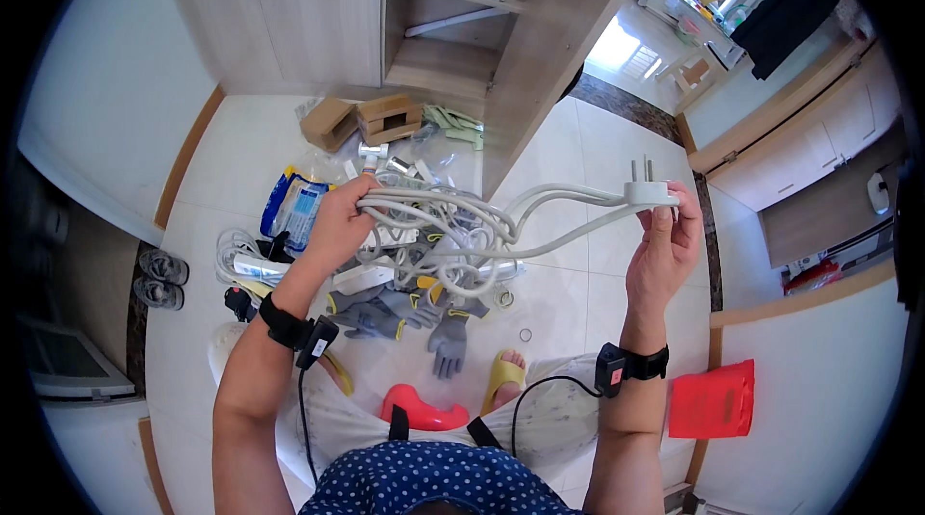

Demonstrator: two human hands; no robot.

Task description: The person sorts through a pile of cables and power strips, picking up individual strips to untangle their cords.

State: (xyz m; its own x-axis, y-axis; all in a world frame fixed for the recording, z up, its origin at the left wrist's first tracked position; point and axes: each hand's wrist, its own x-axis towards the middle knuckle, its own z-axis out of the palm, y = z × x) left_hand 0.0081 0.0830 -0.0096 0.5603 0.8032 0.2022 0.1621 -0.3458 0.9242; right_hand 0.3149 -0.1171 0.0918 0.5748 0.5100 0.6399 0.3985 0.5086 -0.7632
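My left hand [337, 221] is closed around one end of a loosely looped white power cable [496, 224], held up above the floor. On the other side, my right hand [665, 250] pinches the white plug [651, 193] of that cable, its metal prongs pointing up and away from me. Between the hands, strands run from the plug into the loops. Beneath the loops lie grey work gloves [449, 342] with yellow cuffs and a white block-shaped piece [363, 279]. Near my left wrist is a blue and white packet [294, 207]. The far end of the cable is hidden in the bundle.
Cardboard boxes [389, 118] and green strips [455, 122] lie by the open cabinet [453, 62]. More coiled white cable [234, 255] is at the left. A red stool [420, 411] stands near my feet, a red bag [711, 399] hangs right, and grey shoes [161, 279] sit far left.
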